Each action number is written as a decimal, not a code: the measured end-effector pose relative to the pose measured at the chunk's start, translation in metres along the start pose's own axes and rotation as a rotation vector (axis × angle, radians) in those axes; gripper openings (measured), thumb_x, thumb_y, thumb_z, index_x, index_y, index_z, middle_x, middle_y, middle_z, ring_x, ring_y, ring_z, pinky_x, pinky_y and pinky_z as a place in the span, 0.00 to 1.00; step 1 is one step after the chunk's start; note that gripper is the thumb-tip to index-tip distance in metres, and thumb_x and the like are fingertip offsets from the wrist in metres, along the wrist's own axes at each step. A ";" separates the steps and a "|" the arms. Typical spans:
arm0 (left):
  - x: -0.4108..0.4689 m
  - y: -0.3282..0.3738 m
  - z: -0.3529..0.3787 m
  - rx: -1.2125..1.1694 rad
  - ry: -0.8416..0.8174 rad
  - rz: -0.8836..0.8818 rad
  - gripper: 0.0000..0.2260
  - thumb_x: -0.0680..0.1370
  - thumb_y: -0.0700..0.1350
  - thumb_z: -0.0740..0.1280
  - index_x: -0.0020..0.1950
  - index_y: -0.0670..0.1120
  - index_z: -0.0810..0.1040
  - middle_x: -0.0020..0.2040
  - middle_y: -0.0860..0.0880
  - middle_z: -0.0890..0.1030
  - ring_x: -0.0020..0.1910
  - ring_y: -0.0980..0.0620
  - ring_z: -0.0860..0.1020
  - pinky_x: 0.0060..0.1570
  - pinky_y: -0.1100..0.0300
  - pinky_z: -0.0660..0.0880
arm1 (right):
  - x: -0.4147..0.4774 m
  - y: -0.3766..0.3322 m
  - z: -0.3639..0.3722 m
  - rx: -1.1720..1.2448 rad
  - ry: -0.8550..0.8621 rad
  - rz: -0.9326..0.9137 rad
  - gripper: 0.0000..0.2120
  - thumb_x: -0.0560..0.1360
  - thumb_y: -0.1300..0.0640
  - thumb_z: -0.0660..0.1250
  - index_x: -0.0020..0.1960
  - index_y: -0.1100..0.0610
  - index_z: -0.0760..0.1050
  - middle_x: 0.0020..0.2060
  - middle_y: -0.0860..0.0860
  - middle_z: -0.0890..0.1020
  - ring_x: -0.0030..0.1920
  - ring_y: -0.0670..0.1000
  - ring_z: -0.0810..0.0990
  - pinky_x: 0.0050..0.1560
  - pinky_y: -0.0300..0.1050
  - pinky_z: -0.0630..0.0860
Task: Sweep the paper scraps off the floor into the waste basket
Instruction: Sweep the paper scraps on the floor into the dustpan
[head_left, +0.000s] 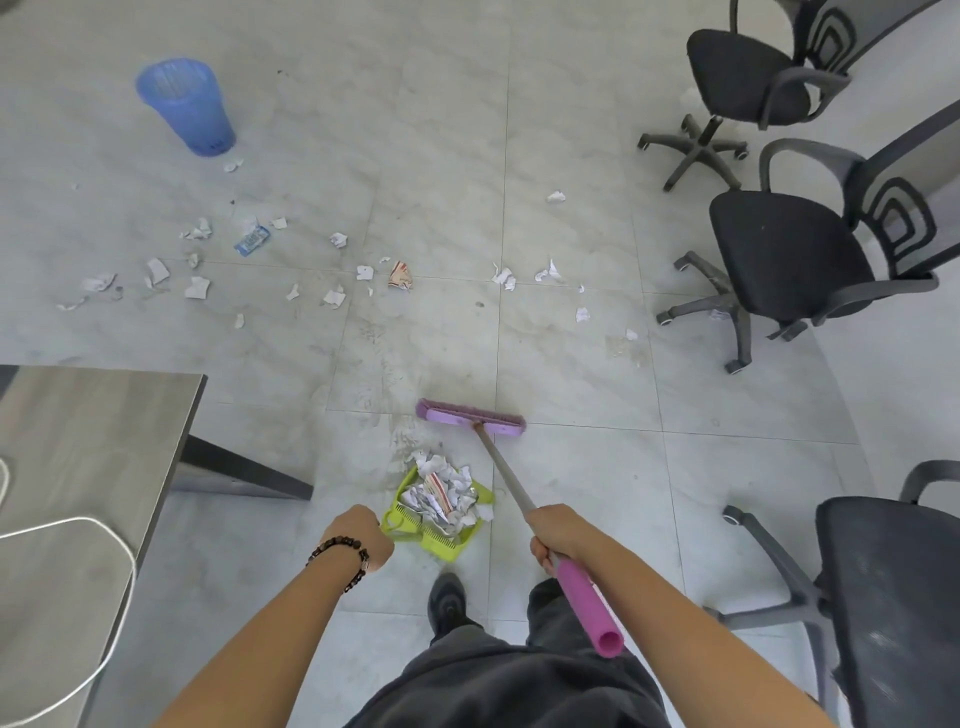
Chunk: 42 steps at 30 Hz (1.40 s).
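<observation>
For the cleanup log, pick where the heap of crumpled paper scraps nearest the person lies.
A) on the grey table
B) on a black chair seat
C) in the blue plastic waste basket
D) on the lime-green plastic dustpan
D: the crumpled paper scraps sit heaped on the lime-green plastic dustpan.

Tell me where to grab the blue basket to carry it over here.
Grip the basket by its rim, reaching down from above. It stands upright with its open mouth up, and its walls narrow toward the base, so a side grip might slip.
</observation>
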<state>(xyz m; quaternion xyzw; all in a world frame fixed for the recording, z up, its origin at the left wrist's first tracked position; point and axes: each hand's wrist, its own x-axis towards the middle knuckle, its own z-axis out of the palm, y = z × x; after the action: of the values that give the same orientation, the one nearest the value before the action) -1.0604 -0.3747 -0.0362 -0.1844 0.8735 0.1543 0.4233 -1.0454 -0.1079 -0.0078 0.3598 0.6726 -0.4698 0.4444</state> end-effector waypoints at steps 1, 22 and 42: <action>0.000 0.002 0.000 -0.017 -0.009 0.003 0.06 0.72 0.37 0.61 0.35 0.44 0.71 0.32 0.49 0.72 0.29 0.52 0.69 0.26 0.65 0.65 | 0.000 0.002 0.003 0.001 -0.013 0.022 0.12 0.79 0.58 0.58 0.41 0.64 0.71 0.24 0.56 0.72 0.23 0.50 0.68 0.23 0.39 0.67; -0.016 -0.050 0.008 -0.186 -0.002 -0.149 0.05 0.72 0.39 0.61 0.40 0.43 0.77 0.34 0.49 0.75 0.34 0.49 0.75 0.28 0.64 0.69 | 0.004 -0.041 0.032 -0.653 -0.036 -0.159 0.08 0.71 0.65 0.61 0.33 0.63 0.74 0.24 0.56 0.75 0.24 0.54 0.74 0.32 0.41 0.72; -0.013 -0.007 -0.006 -0.271 0.060 -0.108 0.11 0.72 0.35 0.62 0.31 0.43 0.66 0.28 0.47 0.69 0.26 0.50 0.69 0.25 0.65 0.65 | -0.025 -0.014 -0.056 -0.180 0.118 0.036 0.11 0.78 0.62 0.62 0.38 0.65 0.71 0.19 0.54 0.70 0.14 0.49 0.65 0.18 0.35 0.63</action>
<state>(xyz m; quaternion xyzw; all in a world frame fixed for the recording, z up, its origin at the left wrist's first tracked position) -1.0542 -0.3808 -0.0226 -0.2909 0.8458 0.2422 0.3760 -1.0635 -0.0607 0.0287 0.3575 0.7304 -0.3774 0.4430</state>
